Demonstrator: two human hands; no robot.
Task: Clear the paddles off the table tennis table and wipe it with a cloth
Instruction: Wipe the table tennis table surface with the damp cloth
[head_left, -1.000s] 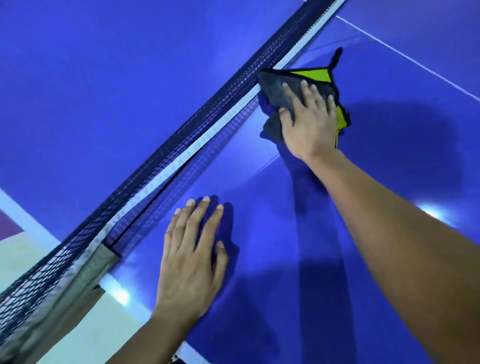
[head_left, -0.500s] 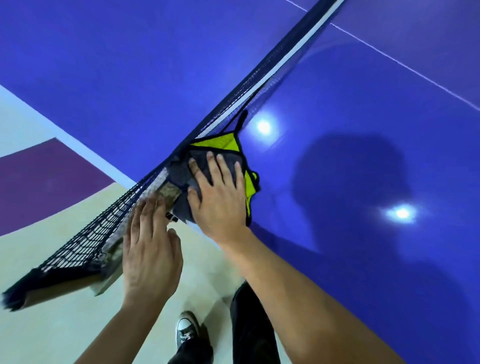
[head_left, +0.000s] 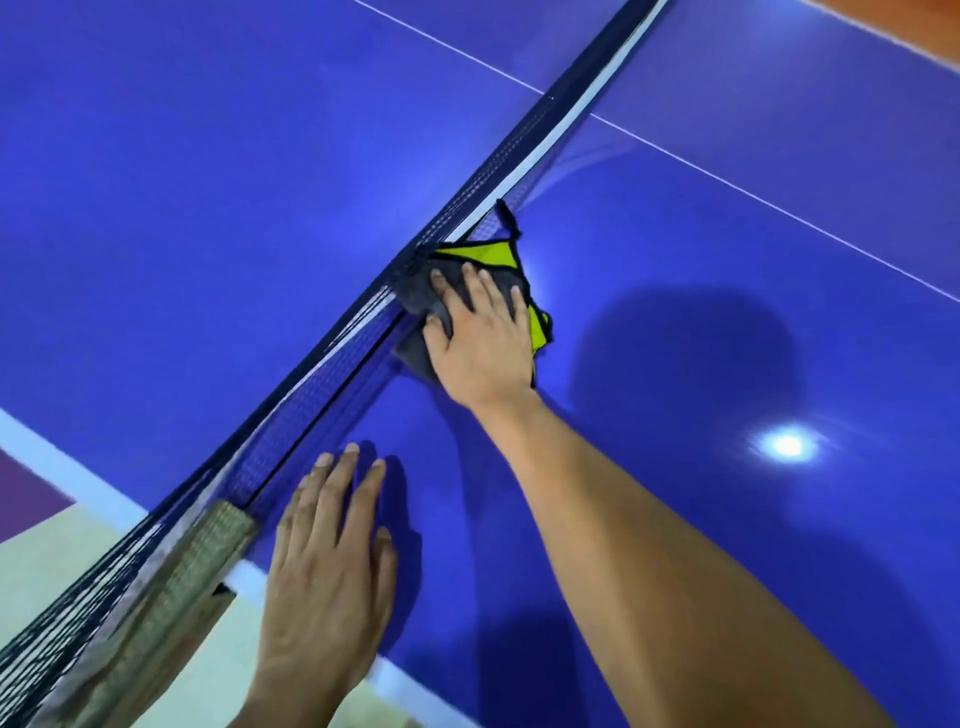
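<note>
A grey cloth (head_left: 415, 296) with a yellow-green side and black trim lies on the blue table tennis table (head_left: 727, 312), pushed up against the base of the net. My right hand (head_left: 480, 338) presses flat on the cloth with straight, spread fingers. Nearer to me, my left hand (head_left: 332, 561) rests flat on the table by its white side edge, beside the net post. No paddle is in view.
The dark net (head_left: 467, 208) with its white top band runs diagonally from lower left to upper right. Its grey post clamp (head_left: 171, 587) overhangs the table's side. White lines cross the far half. Beige and maroon floor (head_left: 36, 545) shows at the left.
My right hand has slid the cloth along the net, away from the table's side edge toward the middle. My left hand has moved from the net post onto the table surface.
</note>
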